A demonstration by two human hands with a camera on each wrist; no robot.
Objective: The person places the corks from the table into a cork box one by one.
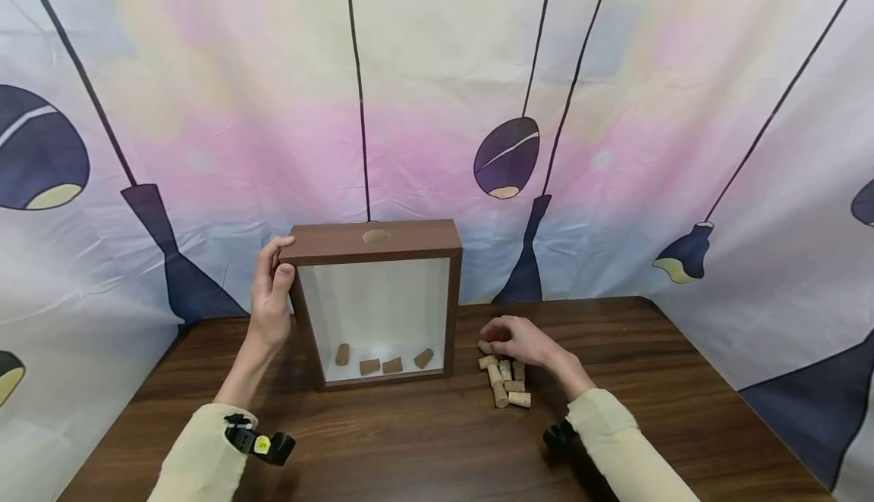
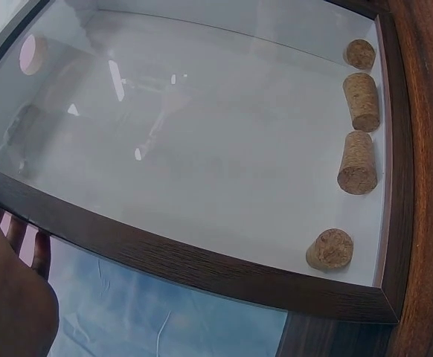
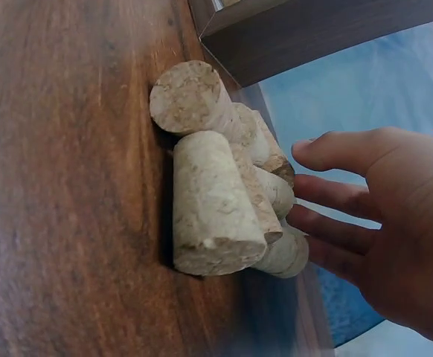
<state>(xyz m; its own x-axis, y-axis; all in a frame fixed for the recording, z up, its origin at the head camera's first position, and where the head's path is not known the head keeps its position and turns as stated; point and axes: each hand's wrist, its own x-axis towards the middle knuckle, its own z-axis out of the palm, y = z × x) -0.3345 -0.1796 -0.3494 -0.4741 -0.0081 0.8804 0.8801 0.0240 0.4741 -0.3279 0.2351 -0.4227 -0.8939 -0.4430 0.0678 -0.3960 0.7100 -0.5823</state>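
A brown-framed shadow box with a clear front and a round hole in its top stands upright on the table. My left hand grips its upper left corner, the thumb at the front edge. Several corks lie inside along the bottom. To the right of the box, my right hand is over a pile of loose corks. Its fingers reach around a cork at the far end of the pile. In the right wrist view the fingertips are partly hidden behind the corks.
The dark wood table ends at a printed cloth backdrop close behind the box. More cloth hangs at both sides. A strapped camera sits on the left wrist, and another on the right.
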